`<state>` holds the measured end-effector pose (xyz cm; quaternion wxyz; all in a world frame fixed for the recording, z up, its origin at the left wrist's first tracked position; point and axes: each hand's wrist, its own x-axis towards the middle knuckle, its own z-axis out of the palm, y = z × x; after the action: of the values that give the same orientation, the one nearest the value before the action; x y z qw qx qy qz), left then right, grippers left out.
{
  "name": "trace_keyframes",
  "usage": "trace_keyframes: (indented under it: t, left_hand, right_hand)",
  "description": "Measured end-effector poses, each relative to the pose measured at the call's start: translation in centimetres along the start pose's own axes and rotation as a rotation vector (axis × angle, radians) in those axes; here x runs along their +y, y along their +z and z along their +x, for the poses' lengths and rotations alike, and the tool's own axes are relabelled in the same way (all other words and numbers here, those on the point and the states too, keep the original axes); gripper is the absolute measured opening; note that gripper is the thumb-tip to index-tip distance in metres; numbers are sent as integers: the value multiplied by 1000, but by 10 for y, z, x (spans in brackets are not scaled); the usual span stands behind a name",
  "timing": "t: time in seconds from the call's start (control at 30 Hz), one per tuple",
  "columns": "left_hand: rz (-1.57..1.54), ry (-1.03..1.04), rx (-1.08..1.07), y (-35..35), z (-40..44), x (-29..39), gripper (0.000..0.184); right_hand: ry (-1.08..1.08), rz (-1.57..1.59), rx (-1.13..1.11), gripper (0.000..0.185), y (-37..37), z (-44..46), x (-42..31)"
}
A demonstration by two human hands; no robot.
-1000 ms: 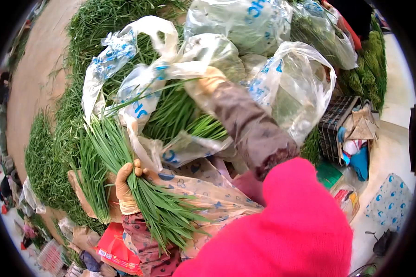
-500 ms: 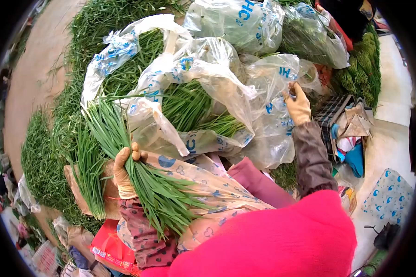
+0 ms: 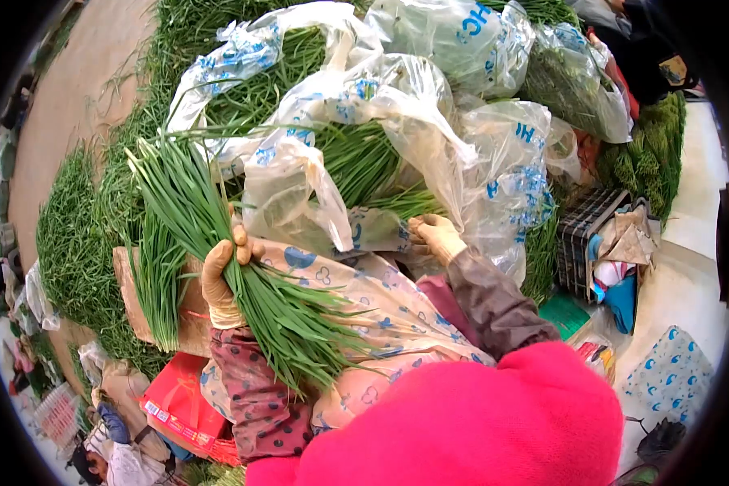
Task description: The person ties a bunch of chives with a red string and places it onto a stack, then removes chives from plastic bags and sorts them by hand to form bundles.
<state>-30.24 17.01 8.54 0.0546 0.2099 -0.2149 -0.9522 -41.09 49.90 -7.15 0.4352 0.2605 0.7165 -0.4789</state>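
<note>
My left hand [image 3: 228, 271], in a pale glove, is closed around a bunch of long green chives [image 3: 190, 202]. The pale stem ends point up and left, and the leaf tips fan out over my lap. My right hand [image 3: 436, 236], also gloved, has its fingers pressed together at the near rim of an open clear plastic bag [image 3: 373, 231]. Whether they pinch the film or something small is hidden. More chives [image 3: 356, 162] lie inside that bag. Left of my left hand, another bunch of chives [image 3: 160, 283] rests on a brown board [image 3: 130, 279].
Loose greens [image 3: 81, 251] are heaped on the left. Stuffed plastic bags [image 3: 454, 44] stand at the back. On the right are a dark crate [image 3: 583, 243] and green bundles [image 3: 648, 154]. A red box [image 3: 185, 397] sits at lower left, and a patterned apron [image 3: 332, 283] covers my lap.
My right hand has moved left and toward me, from the bag's right side to its near rim. My left hand still holds the chives. The view has shifted slightly.
</note>
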Motion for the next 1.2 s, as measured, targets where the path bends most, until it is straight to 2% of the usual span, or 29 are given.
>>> trace_keyframes:
  t: [0.07, 0.1, 0.2, 0.4, 0.53, 0.6, 0.67, 0.73, 0.77, 0.87, 0.93, 1.0, 1.07, 1.13, 1.2]
  left_hand:
    - [73, 20, 23, 4, -4, -2, 58]
    - [85, -13, -10, 5, -4, -1, 58]
    - [97, -29, -40, 8, -4, 0, 59]
    - [80, -5, 96, 1, -8, 0, 59]
    - [78, -13, 83, -3, -9, 4, 59]
    - [18, 11, 37, 2, -9, 6, 28]
    - [1, 25, 55, 3, -8, 7, 27]
    - [83, 22, 109, 2, -8, 6, 60]
    - [87, 19, 88, 0, -7, 8, 62]
    - [51, 33, 62, 0, -7, 6, 63]
    - [74, 107, 88, -3, -6, 1, 64]
    - [78, 67, 61, 0, -7, 4, 65]
    - [95, 34, 78, -2, -9, 8, 64]
    - [84, 108, 45, -11, -4, 8, 30]
    - [58, 66, 69, -7, -4, 13, 29]
  right_hand:
    - [-69, -285, 365, 39, 3, 30, 23]
    - [-72, -284, 367, 39, 2, 42, 26]
    - [-44, -21, 308, 75, 5, 87, 25]
    - [-59, 211, 470, 66, 25, 126, 30]
    - [-74, 267, 440, 60, 26, 102, 28]
    - [-94, 286, 361, 57, 27, 68, 17]
    - [-149, 269, 274, 53, 37, 25, -7]
    - [-198, 171, 205, 50, 54, -10, -34]
    - [-158, 5, 158, 55, 64, -22, -48]
    - [-15, -466, 143, 76, 94, -79, -152]
    - [-262, -612, 232, 95, 97, 14, -143]
    - [-282, -352, 256, 103, 94, 30, -170]
    - [-450, -324, 434, 81, 81, 103, -170]
    - [-492, -322, 439, 80, 86, 133, -166]
    - [-554, -338, 454, 78, 85, 152, -163]
